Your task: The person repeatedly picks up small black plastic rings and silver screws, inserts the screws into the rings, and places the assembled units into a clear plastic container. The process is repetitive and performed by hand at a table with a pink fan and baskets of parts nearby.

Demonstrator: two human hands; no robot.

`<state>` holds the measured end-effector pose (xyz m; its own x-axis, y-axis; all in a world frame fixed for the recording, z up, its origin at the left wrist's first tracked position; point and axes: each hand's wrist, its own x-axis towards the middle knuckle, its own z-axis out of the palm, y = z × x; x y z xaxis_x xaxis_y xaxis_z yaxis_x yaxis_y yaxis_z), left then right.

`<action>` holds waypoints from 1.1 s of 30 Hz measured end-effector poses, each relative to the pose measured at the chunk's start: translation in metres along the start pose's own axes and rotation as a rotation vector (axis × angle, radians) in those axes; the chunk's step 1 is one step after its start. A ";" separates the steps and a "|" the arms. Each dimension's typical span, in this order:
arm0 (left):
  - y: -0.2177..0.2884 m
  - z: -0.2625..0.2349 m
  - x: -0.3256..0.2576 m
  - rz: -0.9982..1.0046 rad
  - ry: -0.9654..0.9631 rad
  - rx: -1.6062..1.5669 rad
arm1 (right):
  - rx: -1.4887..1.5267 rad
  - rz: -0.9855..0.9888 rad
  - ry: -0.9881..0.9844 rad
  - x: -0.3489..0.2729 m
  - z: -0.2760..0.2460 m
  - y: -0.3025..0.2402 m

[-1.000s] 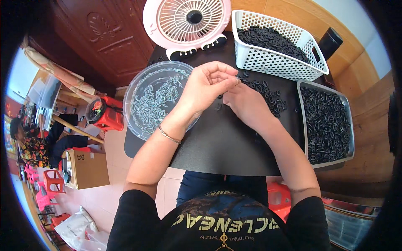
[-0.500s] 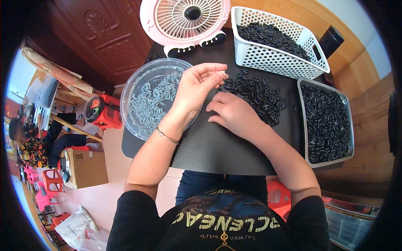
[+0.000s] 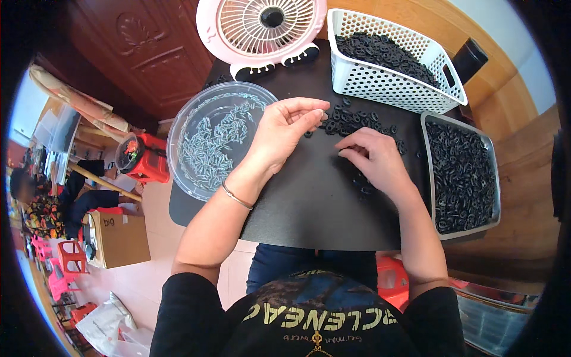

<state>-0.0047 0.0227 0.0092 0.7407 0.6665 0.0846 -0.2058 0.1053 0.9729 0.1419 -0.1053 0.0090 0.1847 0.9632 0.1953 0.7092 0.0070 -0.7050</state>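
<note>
My left hand point(image 3: 288, 128) is above the table just right of a clear round tub point(image 3: 172, 152), which holds many small silvery screw-like pins point(image 3: 208, 143). Its thumb and forefinger are pinched together; a tiny pale thing seems to show at the tips, too small to name. To its right, my right hand point(image 3: 380, 160) hovers low over the near part of a loose pile of small black pieces with holes point(image 3: 354, 119). Its fingers are bent, with forefinger and thumb close together. What they hold, if anything, is hidden. A few black pieces point(image 3: 364, 185) lie beneath that hand.
At the back stands a pink fan point(image 3: 205, 30). A white perforated basket point(image 3: 380, 92) of black pieces is at the back right, before a dark cylinder point(image 3: 470, 59). A metal tray point(image 3: 499, 202) of similar pieces sits at the right edge. Far left, a person point(image 3: 44, 208) sits beyond a cardboard box point(image 3: 125, 241).
My right hand has moved right, away from my left hand and onto the black pile. My left hand has shifted slightly right, still pinched.
</note>
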 end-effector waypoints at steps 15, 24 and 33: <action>-0.004 0.003 0.002 -0.033 -0.032 -0.009 | -0.537 -0.089 0.052 0.008 0.008 0.007; -0.005 0.008 -0.001 -0.051 -0.049 -0.046 | -0.657 -0.039 -0.031 0.009 0.013 -0.008; -0.003 0.014 -0.005 -0.088 -0.083 0.000 | -0.494 -0.108 -0.015 -0.004 0.012 0.000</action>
<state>0.0009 0.0085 0.0089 0.8060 0.5917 0.0162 -0.1377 0.1608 0.9773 0.1330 -0.1055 0.0005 0.0855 0.9677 0.2370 0.9617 -0.0180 -0.2736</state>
